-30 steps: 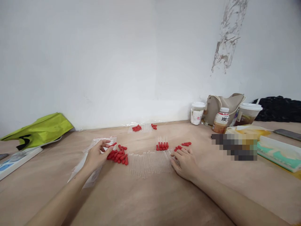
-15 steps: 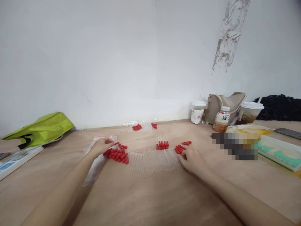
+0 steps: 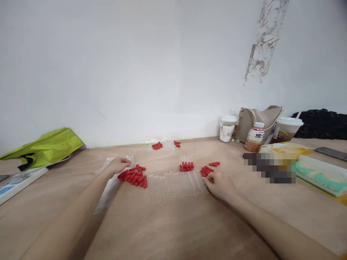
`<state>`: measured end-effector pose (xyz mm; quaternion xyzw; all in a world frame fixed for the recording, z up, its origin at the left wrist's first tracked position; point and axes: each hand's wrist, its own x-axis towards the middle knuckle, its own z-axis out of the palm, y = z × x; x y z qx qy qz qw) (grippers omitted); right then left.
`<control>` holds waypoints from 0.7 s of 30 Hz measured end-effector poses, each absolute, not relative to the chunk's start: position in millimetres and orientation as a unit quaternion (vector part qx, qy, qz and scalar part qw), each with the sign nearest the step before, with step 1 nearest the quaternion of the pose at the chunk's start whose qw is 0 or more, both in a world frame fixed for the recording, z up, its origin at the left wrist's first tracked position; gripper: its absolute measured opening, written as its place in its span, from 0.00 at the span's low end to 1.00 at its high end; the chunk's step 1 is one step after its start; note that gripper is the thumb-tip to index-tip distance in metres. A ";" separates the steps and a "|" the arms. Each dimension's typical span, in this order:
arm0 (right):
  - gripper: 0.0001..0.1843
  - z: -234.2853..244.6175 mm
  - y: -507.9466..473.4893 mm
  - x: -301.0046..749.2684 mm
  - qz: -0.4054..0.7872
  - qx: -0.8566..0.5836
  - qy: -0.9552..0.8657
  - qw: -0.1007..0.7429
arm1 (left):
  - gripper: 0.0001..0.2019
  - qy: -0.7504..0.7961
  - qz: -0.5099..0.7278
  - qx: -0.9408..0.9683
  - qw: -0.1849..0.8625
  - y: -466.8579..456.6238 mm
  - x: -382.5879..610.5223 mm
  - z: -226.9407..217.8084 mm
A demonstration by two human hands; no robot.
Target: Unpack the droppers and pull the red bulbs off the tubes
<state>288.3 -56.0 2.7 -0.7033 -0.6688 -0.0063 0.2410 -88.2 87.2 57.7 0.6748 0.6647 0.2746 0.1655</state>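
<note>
A row of clear thin tubes (image 3: pixel 176 184) lies side by side on the tan table (image 3: pixel 173 227). Left of it is a pile of red rubber caps (image 3: pixel 134 177). My left hand (image 3: pixel 118 165) rests on a clear plastic bag (image 3: pixel 108 189) at the pile's left edge, fingers curled and pinching a red cap. My right hand (image 3: pixel 220 184) sits at the right end of the tube row with its fingers curled against the last tubes; what they hold is hidden. A few red-capped tubes (image 3: pixel 186 166) and loose red caps (image 3: pixel 208 169) lie just beyond the row.
More red caps on clear bags (image 3: pixel 162 145) lie by the wall. At right stand two lidded cups (image 3: pixel 227 129), a bottle (image 3: pixel 255 137), a beige bag (image 3: pixel 260 121), a phone (image 3: pixel 330 153) and a teal box (image 3: pixel 322 175). A green bag (image 3: pixel 43 148) lies at left.
My left hand drew back left to the pile's edge and closed its fingers. My right hand slid from the tube row's top to its right end.
</note>
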 end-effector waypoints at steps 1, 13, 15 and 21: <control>0.19 2.5 -55.6 289.0 -0.011 -0.707 -0.666 0.238 | 0.10 0.668 0.295 0.671 0.133 82.3 -84.3 57.7; 0.09 31.6 -21.4 283.6 0.023 -0.720 -0.648 0.248 | 0.05 0.381 0.428 0.802 -0.171 -28.2 -44.5 12.1; 0.08 34.7 -9.7 278.0 0.022 -0.711 -0.659 0.245 | 0.05 0.359 0.411 0.822 -0.164 -30.7 -43.5 7.8; 0.10 31.7 8.3 264.9 -0.009 -0.684 -0.691 0.233 | 0.06 0.336 0.379 0.848 -0.156 -31.2 -42.5 6.8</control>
